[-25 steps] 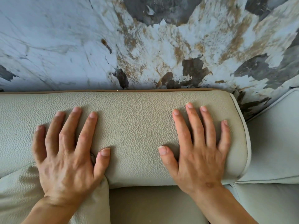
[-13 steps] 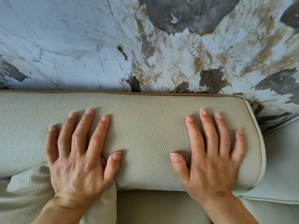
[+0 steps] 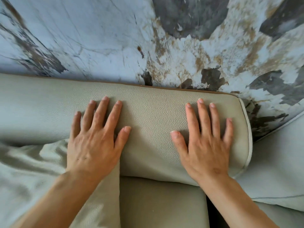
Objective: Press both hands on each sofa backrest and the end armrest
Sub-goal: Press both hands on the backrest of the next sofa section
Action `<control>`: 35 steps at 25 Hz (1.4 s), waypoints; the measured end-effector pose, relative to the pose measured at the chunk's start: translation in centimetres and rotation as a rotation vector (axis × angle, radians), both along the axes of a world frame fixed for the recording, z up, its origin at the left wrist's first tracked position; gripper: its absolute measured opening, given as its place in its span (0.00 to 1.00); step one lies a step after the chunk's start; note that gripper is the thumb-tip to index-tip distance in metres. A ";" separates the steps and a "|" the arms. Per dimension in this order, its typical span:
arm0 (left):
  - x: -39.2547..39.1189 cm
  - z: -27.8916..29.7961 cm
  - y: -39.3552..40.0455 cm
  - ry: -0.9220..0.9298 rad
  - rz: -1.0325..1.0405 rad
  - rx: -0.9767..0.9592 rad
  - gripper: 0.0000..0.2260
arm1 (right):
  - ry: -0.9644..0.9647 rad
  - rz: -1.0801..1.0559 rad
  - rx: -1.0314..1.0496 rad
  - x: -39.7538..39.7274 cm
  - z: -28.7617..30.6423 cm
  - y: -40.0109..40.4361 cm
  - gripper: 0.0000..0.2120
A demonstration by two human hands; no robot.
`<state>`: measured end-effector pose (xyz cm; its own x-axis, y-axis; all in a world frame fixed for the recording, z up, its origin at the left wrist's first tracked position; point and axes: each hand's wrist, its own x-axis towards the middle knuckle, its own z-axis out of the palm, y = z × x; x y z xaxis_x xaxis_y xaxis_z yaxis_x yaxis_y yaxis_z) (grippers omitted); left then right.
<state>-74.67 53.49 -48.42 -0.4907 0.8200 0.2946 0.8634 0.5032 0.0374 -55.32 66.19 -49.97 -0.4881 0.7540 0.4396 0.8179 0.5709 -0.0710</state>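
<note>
A pale grey-green leather sofa backrest [image 3: 153, 116] runs across the middle of the head view, with a brown piped top edge against the wall. My left hand [image 3: 97, 137] lies flat on it, palm down, fingers spread, left of centre. On the same cushion near its rounded right end rests my right hand [image 3: 207, 140], also flat with fingers apart. Neither hand holds anything.
A marbled white, grey and brown wall [image 3: 148, 38] rises right behind the backrest. Another pale sofa section [image 3: 279, 162] adjoins at the right. A loose cushion [image 3: 32, 170] lies under my left wrist, and the seat [image 3: 161, 203] shows between my forearms.
The view has shifted so the backrest and both hands sit further right and lower in frame. Both hands stay flat on the same backrest, with more forearm showing.
</note>
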 end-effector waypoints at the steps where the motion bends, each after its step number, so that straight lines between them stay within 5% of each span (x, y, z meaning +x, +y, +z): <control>1: 0.5 0.6 -0.6 -0.017 0.021 -0.018 0.30 | 0.006 0.012 -0.028 0.3 0.7 -0.4 0.34; 20: 8.4 15.6 -10.7 0.083 -0.064 0.192 0.30 | 0.042 0.026 0.007 9.1 16.2 -11.3 0.33; 35: 11.7 35.9 -31.6 0.178 -0.114 0.263 0.31 | 0.059 -0.020 0.133 11.8 38.9 -33.3 0.34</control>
<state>-63.00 21.91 -12.48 -0.3217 0.7514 0.5762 0.9183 0.3958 -0.0034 -43.48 32.86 -11.03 -0.4439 0.6965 0.5638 0.8258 0.5622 -0.0444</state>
